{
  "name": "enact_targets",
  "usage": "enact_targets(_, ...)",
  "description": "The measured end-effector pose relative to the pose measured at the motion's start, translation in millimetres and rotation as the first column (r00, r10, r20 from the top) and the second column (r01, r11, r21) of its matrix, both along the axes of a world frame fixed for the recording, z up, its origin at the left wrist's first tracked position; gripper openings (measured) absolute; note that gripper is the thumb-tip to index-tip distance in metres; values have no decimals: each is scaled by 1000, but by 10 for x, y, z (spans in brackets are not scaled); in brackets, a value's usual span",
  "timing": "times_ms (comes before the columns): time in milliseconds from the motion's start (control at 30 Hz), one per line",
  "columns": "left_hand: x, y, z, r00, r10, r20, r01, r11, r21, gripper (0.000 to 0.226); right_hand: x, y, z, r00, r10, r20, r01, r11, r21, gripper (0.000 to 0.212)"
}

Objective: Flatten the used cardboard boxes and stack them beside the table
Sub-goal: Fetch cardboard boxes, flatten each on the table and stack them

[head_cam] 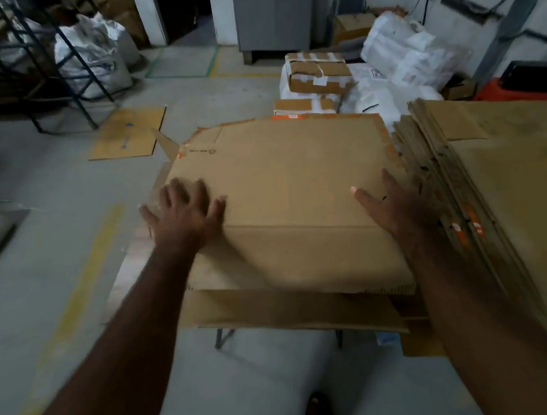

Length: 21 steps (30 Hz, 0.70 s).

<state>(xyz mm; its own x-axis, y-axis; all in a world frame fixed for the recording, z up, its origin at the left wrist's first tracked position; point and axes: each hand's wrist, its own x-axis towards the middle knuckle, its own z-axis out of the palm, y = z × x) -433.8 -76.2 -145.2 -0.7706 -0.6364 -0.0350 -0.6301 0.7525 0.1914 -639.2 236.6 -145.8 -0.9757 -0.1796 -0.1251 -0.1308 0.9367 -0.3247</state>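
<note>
Cardboard, matte brown and creased, lay as a flattened box point(295, 202) atop other flat sheets, just beside a tall stack of flattened boxes point(503, 200) with ragged corrugated edges. Left hand point(186, 211) and right hand point(394, 203) pressed it, fingers spread straight.

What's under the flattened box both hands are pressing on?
Under the flattened box pressed by the left hand and right hand, more flat cardboard sheets stick out at the near edge. Thin metal legs show below them. The supporting surface itself is covered.
</note>
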Motion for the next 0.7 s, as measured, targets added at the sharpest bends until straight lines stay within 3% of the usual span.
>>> enact_targets(67,47,341,-81,964,-216,-158,206,976,-72,79,180,-50,38,980,89,-176,-83,996,44,82)
enact_targets(133,145,645,-269,889,-403,-217,381,914,-138,85,468,-170,86,927,283,-248,-277,959,61,72)
enact_targets(233,337,910,-585,814,-572,-102,526,799,-290,115,1030,-322,-19,816,528,-237,-512,849,130,80)
enact_targets(333,417,934,-711,846,-533,6,493,778,-389,138,1329,-321,-277,699,626,-345,-556,780,288,112)
enact_targets(467,349,911,-690,895,-444,49,424,809,-407,139,1336,-353,-369,708,635,-309,-495,758,425,144)
enact_targets(600,402,920,-552,869,-483,110,490,805,-336,146,1468,-431,-334,751,613,-244,-458,750,477,155)
enact_targets(700,533,840,-356,820,-559,121,572,789,-223,137,1613,-411,-239,769,621,-148,-486,719,497,153)
